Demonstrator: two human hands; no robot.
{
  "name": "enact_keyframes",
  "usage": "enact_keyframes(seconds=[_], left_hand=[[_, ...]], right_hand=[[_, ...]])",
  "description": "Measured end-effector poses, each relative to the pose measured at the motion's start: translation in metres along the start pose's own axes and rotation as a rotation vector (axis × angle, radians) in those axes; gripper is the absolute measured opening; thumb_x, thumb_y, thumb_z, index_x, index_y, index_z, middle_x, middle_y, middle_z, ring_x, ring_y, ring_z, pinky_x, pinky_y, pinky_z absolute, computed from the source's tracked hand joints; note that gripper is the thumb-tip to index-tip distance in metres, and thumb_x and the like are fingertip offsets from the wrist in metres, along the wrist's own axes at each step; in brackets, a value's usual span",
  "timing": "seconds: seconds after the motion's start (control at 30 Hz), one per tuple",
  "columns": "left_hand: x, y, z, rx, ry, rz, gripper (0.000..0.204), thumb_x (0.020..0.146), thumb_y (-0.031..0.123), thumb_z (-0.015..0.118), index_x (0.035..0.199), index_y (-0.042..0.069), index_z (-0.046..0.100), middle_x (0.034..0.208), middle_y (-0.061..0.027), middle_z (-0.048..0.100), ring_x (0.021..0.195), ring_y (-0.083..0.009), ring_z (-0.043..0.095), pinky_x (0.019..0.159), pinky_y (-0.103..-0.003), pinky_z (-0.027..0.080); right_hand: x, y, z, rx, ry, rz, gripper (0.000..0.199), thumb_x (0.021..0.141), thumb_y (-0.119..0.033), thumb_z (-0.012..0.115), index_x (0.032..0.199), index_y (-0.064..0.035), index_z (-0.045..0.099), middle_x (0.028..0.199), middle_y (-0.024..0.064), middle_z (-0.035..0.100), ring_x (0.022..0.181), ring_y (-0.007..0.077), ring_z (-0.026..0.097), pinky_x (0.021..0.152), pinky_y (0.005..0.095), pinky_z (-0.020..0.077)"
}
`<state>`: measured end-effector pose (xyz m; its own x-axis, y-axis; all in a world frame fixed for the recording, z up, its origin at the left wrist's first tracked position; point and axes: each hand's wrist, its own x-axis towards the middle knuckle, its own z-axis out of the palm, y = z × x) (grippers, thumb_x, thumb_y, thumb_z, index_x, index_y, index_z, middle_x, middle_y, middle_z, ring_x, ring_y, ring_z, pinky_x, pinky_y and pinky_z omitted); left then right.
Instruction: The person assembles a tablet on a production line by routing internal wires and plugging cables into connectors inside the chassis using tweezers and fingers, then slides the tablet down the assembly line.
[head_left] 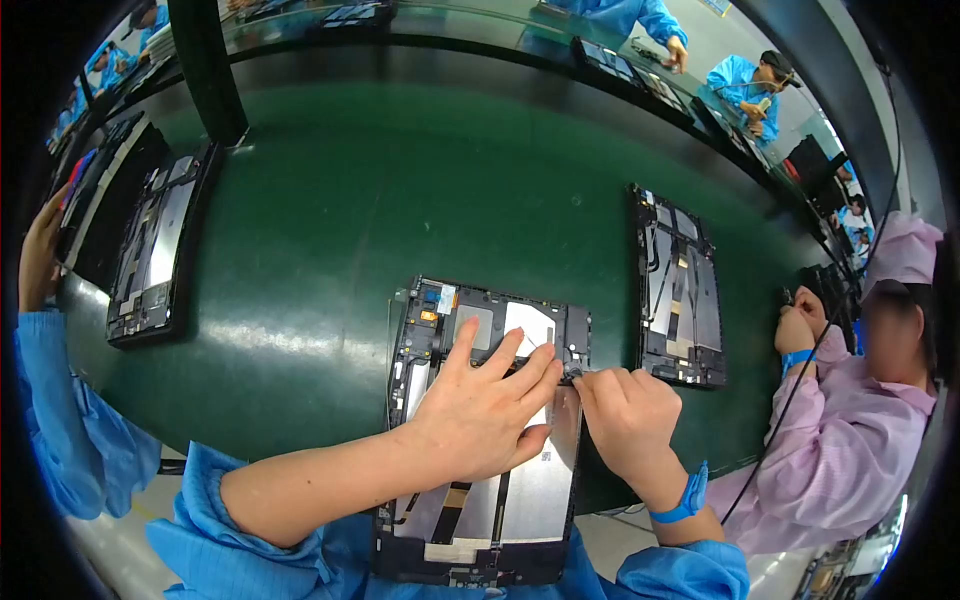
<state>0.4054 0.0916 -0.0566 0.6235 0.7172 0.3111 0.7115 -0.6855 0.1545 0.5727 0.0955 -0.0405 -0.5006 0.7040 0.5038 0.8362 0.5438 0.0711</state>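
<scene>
Left hand lies flat on the opened tablet, right hand pinching at its edge.

On your green conveyor belt, two more opened tablets lie: one far left, one right. A co-worker in pink sits at your right; blue-coated workers beyond.

Small pale rectangular label stuck near top edge of opened tablet back; otherwise no packages, signs, lit screens.
</scene>
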Motion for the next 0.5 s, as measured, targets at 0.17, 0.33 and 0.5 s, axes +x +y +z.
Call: enact_keyframes(seconds=[0.17,0.33,0.5], left_hand=[[-0.0002,-0.0005,0.0003,-0.026,0.004,-0.015,0.047,0.071,0.036,0.047,0.107,0.005,0.048,0.112,-0.0083,0.045,0.103,-0.0274,0.039,0.085,-0.053,0.026],[0.0008,-0.0018,-0.0015,-0.023,-0.013,-0.004,0.047,0.071,0.035,0.046,0.107,0.005,0.048,0.112,-0.0079,0.044,0.104,-0.0269,0.038,0.085,-0.054,0.025],[0.0005,-0.0019,0.0001,-0.044,0.009,-0.015,0.046,0.07,0.035,0.047,0.105,0.006,0.049,0.111,-0.0075,0.045,0.103,-0.0259,0.039,0.084,-0.053,0.026]], right_hand=[[0.0021,0.0013,-0.0009,-0.004,-0.025,-0.033,0.015,0.057,-0.008,0.064,0.057,-0.0088,0.049,0.051,0.001,0.046,0.042,0.0166,0.043,0.038,0.0273,0.0325],[0.0053,0.0029,-0.0041,-0.002,-0.05,-0.074,0.016,0.057,-0.008,0.064,0.057,-0.0086,0.048,0.052,0.0007,0.047,0.042,0.0162,0.042,0.038,0.0271,0.0321],[0.0084,0.002,-0.0069,0.0,-0.081,-0.103,0.017,0.057,-0.008,0.064,0.057,-0.0083,0.047,0.053,0.0014,0.047,0.042,0.0161,0.042,0.038,0.0271,0.0321]])
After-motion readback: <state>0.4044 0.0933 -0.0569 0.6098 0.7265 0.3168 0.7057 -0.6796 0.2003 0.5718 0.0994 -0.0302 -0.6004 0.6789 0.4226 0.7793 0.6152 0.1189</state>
